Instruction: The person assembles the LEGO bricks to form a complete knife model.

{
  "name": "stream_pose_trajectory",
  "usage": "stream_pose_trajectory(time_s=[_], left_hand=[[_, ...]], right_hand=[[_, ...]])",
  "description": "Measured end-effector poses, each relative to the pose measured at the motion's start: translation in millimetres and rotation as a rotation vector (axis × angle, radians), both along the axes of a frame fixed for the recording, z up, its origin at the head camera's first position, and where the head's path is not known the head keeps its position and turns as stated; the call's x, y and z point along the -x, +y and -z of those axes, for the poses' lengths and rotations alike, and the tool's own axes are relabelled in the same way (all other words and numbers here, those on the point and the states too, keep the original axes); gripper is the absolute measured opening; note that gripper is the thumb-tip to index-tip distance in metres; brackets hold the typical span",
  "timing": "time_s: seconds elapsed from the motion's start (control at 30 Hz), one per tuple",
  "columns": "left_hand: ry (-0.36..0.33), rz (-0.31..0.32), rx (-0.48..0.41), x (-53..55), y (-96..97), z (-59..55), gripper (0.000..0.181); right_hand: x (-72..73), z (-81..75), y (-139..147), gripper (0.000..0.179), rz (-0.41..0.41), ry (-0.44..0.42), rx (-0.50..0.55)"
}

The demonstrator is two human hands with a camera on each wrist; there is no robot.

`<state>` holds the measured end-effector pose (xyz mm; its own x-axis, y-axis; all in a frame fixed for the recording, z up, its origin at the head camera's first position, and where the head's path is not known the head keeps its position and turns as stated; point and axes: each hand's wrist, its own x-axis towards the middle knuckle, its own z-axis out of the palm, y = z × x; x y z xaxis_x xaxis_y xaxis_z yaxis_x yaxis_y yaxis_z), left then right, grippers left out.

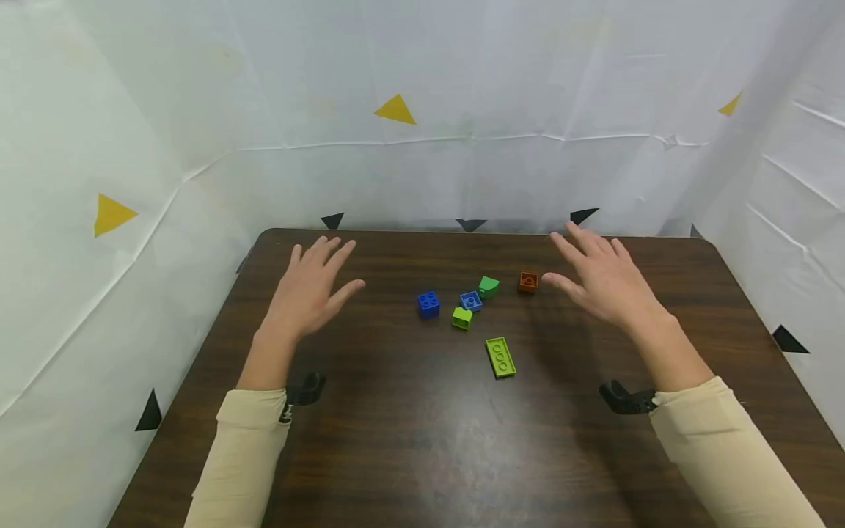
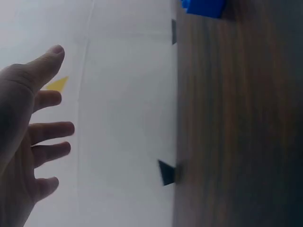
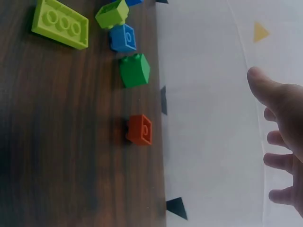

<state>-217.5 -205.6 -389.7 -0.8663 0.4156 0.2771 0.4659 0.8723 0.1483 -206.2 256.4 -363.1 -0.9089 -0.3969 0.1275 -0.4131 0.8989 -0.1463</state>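
Both hands hover over the table with fingers spread and nothing in them. The left hand [image 1: 306, 290] is over the table's left side, nearest a dark blue brick [image 1: 428, 304] lying studs up. My right hand [image 1: 604, 282] is on the right, close by an orange-brown brick [image 1: 529, 282] with its hollow underside up. Between the hands lie a green brick with a curved side [image 1: 488, 287], a lighter blue brick [image 1: 471, 301] turned hollow side up and a small lime brick [image 1: 462, 317]. Nearer the front, a long lime brick [image 1: 500, 357] shows its underside tubes.
The dark wood-grain table [image 1: 409, 455] has rounded back corners. White sheeting [image 1: 317, 81] with yellow and black triangles surrounds its back and sides. A black wrist camera mount [image 1: 306, 389] sits at the left cuff, another mount [image 1: 627, 398] at the right.
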Motion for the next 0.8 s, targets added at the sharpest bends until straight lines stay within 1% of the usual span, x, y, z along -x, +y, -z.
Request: stream_pose_trajectory(time_s=[0.1,0.2,0.3,0.4,0.47,0.53,0.63,0.8], left_hand=[[0.008,0.024,-0.065,4.0,2.9,10.4,0.068],[0.005,0.035,-0.16,7.7,7.8,24.7,0.064],[-0.039,0.03,-0.284,8.7,16.0,39.7,0.06],[-0.113,0.023,-0.409,8.8,26.7,53.7,0.056],[-0.159,0.027,-0.465,9.3,34.3,62.3,0.054],[-0.204,0.033,-0.487,10.6,41.8,69.9,0.054],[-0.255,0.049,-0.474,13.2,52.8,79.4,0.055],[-0.297,0.07,-0.445,18.3,70.0,93.2,0.057]], right_hand=[[-2.5,2.8,-3,0.073,-0.002,0.0,0.017],[-6.5,9.2,-9,0.071,-0.008,0.009,0.036],[-11.8,22.0,-16,0.066,-0.006,-0.004,0.061],[-20.3,38.6,-24,0.061,0.016,-0.054,0.079],[-27.1,50.1,-31,0.057,0.038,-0.093,0.089],[-34.0,60.7,-37,0.054,0.066,-0.126,0.095],[-42.3,74.7,-46,0.05,0.105,-0.162,0.106],[-51.3,90.8,-58,0.044,0.154,-0.202,0.122]])
